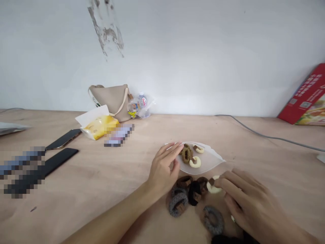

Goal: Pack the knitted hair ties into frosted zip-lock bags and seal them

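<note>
A white bag point(208, 164) lies spread on the table, with olive-brown hair ties point(187, 154) and cream hair ties point(195, 162) on it. My left hand point(165, 166) rests at its left edge, fingers stretched out and thumb apart, by the brown ties. Between the thumb and fingers of my right hand point(247, 196) is a cream hair tie point(213, 186), just in front of the bag. Below the bag lie a black hair tie point(195, 193), dark brown ones point(185, 181) and grey ones point(178, 203). Another grey hair tie point(214, 220) sits nearer me. Dark items are partly hidden under my right hand.
Left on the table are a yellow tissue pack point(99, 128), a phone point(64, 139) and a long black object point(59, 161). Against the wall stand a beige bag point(110, 98) and a bottle point(142, 99) in clear plastic. A grey cable point(254, 132) runs right, near a red box point(304, 95).
</note>
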The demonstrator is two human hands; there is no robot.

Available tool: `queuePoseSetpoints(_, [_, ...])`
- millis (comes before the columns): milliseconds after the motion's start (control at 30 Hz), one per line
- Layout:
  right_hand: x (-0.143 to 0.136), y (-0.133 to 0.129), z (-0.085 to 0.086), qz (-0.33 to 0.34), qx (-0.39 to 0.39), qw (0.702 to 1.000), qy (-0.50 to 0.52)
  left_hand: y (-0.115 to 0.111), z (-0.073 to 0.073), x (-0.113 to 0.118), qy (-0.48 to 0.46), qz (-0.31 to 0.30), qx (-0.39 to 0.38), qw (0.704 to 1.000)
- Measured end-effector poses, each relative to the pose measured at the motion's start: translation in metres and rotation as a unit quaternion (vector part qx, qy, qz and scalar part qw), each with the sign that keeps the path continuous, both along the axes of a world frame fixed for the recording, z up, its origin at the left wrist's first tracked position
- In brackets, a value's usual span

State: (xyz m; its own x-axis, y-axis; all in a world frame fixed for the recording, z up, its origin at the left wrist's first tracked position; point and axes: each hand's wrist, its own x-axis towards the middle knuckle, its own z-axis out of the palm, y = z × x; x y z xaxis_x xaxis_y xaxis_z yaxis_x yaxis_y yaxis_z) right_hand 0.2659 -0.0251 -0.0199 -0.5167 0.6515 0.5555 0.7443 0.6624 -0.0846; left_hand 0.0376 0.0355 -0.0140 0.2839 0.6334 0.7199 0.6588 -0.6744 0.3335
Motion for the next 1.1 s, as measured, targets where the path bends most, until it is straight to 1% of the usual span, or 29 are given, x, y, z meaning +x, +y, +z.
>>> queuePoseSetpoints(67, [-0.002,0.0,-0.004,-0.015,-0.019,1.0,-0.003,0.0,0.0,0.0,-0.002,-0.002,0.002,1.0])
queuePoseSetpoints(167, [-0.004,-0.001,-0.007,-0.017,-0.031,0.999,0.001,0.0,-0.001,-0.001,-0.004,-0.004,0.001,1.0])
queuePoseSetpoints(400, [-0.004,0.001,-0.016,-0.045,0.014,0.997,-0.061,0.0,-0.001,0.0,-0.004,-0.003,-0.002,1.0])
queuePoseSetpoints(600, [-0.001,0.003,-0.019,-0.07,0.007,0.996,-0.058,0.0,-0.001,0.0,-0.004,-0.005,0.001,1.0])
queuePoseSetpoints(733, [-0.001,0.005,-0.019,-0.072,0.012,0.995,-0.066,0.0,-0.001,0.0,-0.003,-0.006,0.002,1.0])
queuePoseSetpoints(833, [0.002,0.003,-0.014,-0.067,0.029,0.996,-0.048,-0.001,-0.001,-0.001,-0.003,-0.004,0.005,1.0])
queuePoseSetpoints(900, [0.004,-0.002,-0.006,-0.053,0.059,0.996,-0.029,-0.001,-0.001,-0.001,-0.001,-0.004,0.002,1.0])
queuePoseSetpoints(1000, [0.0,-0.014,0.012,0.017,0.102,0.995,0.004,-0.001,-0.001,0.0,0.0,-0.003,0.001,1.0])
queuePoseSetpoints(1100, [-0.014,-0.019,0.027,0.098,0.155,0.983,0.025,0.0,-0.001,0.0,0.0,-0.002,0.006,1.0])
